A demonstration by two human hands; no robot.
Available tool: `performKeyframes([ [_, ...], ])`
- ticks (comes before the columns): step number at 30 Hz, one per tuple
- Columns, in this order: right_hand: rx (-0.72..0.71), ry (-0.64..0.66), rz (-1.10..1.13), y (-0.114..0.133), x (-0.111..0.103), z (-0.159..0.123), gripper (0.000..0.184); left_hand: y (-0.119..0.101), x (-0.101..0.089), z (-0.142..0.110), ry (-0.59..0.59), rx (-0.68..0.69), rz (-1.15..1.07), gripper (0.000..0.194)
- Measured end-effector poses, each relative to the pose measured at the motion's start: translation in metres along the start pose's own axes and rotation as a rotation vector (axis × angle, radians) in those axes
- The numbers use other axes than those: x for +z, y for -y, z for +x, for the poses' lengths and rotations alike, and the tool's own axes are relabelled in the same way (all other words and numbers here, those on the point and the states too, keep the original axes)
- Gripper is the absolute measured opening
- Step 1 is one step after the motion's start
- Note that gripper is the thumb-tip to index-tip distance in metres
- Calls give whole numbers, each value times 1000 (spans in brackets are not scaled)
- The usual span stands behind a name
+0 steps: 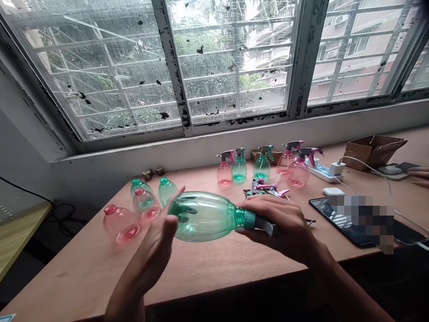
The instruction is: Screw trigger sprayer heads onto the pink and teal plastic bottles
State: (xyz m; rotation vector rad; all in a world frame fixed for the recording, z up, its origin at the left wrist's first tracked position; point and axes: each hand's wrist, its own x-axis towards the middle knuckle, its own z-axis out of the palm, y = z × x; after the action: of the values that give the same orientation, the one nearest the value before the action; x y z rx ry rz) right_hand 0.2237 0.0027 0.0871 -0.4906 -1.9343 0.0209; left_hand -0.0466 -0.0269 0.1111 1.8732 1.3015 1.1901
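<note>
A clear green spray bottle [208,217] is held sideways above the table, its neck toward the right. My left hand [156,243] grips it around the base, thumb on the near side. At the neck, the fingers of my right hand [284,219] are closed around a dark spray head [251,220] with a green collar. The collar sits on the bottle's neck; how tightly it is screwed cannot be made out. Part of the spray head is hidden by my right hand. Just behind that hand lies a pile of loose pink and green spray heads [264,188].
Headless pink bottles [122,226] and green bottles [166,190] stand at left. Several bottles with heads, including a pink spray bottle [297,172], stand near the window. Rightward are a tablet-like device [338,223], power strip [323,171], cardboard box [372,154] and another person's hand [418,175].
</note>
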Motion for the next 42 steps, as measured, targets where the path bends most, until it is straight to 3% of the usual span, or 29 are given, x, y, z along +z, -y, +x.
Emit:
performKeyframes([
  [3,459,108,316,3,-6,2,29,4,1,1,34,-37,111,66],
  [5,726,149,598,4,-10,5,30,1,2,1,51,18,148,69],
  [8,874,97,822,3,-13,7,28,-6,6,0,4,199,197,88],
  [11,835,44,834,2,-12,5,24,-10,11,-3,2,318,103,101],
  [13,710,-6,674,1,-12,1,22,-9,13,-5,77,256,-60,96],
  [16,277,-24,249,1,-14,-7,32,-5,13,-4,121,80,-207,74],
  [18,-4,35,38,1,-15,-10,40,-4,10,-2,123,-5,-171,65],
  [20,-118,91,-52,1,-15,-11,41,-4,6,0,157,-55,-90,58],
  [22,-44,76,-41,2,-15,-10,38,-6,3,1,206,-61,-11,50],
  [24,169,19,95,5,-16,-8,34,-8,2,0,217,4,56,45],
  [27,529,4,430,10,-19,-3,29,-6,4,-3,118,125,171,74],
  [30,708,51,591,12,-22,0,29,-3,8,-5,-1,171,172,88],
  [33,631,31,488,10,-22,-2,29,-6,9,-6,-8,188,36,94],
  [37,240,-51,206,9,-18,-11,40,-16,6,-4,38,232,-316,82],
  [39,75,-49,139,10,-16,-13,48,-18,5,-2,26,201,-329,75],
  [41,65,-54,127,11,-13,-13,49,-16,6,-2,4,182,-263,69],
  [42,136,-69,148,12,-12,-12,45,-15,6,-2,-8,181,-228,70],
])
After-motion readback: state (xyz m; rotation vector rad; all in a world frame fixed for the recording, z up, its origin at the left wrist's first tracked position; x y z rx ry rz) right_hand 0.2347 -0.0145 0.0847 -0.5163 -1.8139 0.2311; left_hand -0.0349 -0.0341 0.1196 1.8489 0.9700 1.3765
